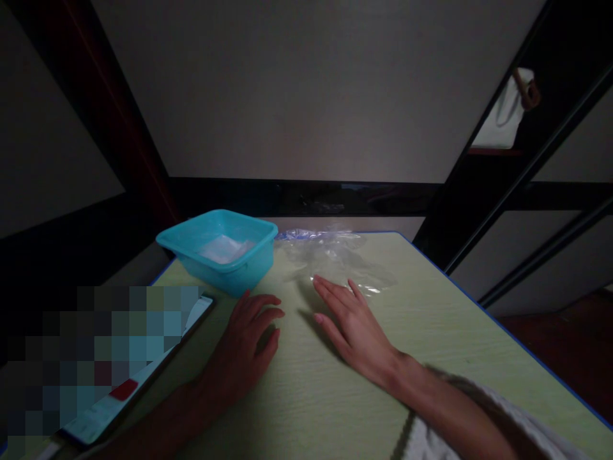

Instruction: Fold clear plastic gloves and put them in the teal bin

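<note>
My left hand (251, 335) hovers over the table with its fingers curved and apart, holding nothing. To its right, my right hand (348, 322) is stretched out, palm turned inward, also with nothing in it. Just beyond the right fingertips lies a crumpled clear plastic bag (330, 252), spread over the far part of the table. A turquoise plastic basin (239, 271) stands beyond my left hand, at the table's far left. Inside it is something white and flat (225, 248), too unclear to name.
A phone or tablet (143, 377) with a lit screen, partly blurred out, is at the table's left edge. The pale wood-look table (431, 313) has a blue edge. Behind it rises a grey panel (311, 96). A white bag (505, 118) sits on a shelf at right.
</note>
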A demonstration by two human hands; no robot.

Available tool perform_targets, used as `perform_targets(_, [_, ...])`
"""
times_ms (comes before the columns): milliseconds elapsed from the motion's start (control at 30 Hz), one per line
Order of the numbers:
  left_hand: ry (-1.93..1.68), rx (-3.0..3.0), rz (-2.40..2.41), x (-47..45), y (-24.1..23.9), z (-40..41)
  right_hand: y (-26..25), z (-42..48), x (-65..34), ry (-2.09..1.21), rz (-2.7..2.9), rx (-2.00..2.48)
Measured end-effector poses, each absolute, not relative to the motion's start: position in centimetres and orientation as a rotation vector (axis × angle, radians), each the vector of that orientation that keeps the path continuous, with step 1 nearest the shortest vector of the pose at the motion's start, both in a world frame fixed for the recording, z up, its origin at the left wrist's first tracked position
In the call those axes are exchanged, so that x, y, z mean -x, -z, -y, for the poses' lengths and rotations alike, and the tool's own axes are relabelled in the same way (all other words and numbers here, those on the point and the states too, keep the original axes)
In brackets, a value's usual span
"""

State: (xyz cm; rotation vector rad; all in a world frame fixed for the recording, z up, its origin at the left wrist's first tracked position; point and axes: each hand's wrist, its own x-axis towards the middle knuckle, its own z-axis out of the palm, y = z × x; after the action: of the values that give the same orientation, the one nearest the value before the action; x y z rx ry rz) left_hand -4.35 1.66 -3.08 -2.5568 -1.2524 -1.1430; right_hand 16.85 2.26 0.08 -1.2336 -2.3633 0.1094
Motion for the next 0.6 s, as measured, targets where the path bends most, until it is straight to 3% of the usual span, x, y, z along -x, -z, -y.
perform_targets(400, [1.135,2.593,1.449,4.3,3.8,-1.7,-0.4,-0.4,-15.9,-0.360,2.688,0.868])
perform_targets(600, [1.181,2.725,1.291,4.6,3.9,-1.8,-0.2,0.3,-15.9,-0.287,2.799,0.618])
